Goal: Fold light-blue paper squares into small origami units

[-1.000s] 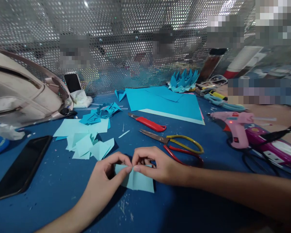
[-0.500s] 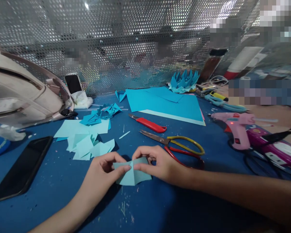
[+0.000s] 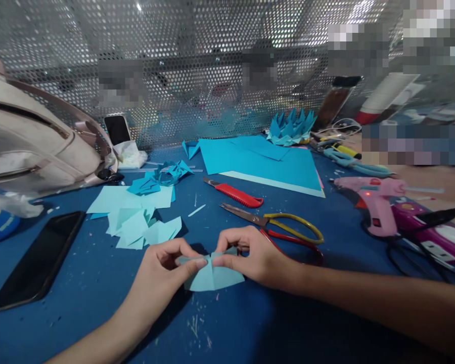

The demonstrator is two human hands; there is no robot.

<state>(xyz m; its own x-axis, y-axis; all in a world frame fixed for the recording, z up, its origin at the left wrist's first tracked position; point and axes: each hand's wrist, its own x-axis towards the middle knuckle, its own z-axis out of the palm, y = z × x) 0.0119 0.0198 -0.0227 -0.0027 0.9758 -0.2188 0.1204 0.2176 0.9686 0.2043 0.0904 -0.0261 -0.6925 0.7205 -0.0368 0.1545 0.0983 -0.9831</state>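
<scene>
Handling: the light blue paper piece (image 3: pixel 211 275) looks thin, light and easily creased; it is best taken at the folded edges near the centre crease, where the fingertips already are.
Look: pale blue, part-folded, fanning out below the pinch with a ridge in the middle.
Left hand (image 3: pixel 163 268): pinched on the paper's left half.
Right hand (image 3: pixel 250 258): pinched on its right half, fingertips meeting the left's.
Place: between both hands, on the blue table (image 3: pixel 79 283).
Nearby: scissors (image 3: pixel 276 227) just beyond the right hand; folded paper pile (image 3: pixel 140 227) beyond the left.

Blue table (image 3: pixel 98 283), scissors (image 3: pixel 273 222), phone (image 3: pixel 38 260)
</scene>
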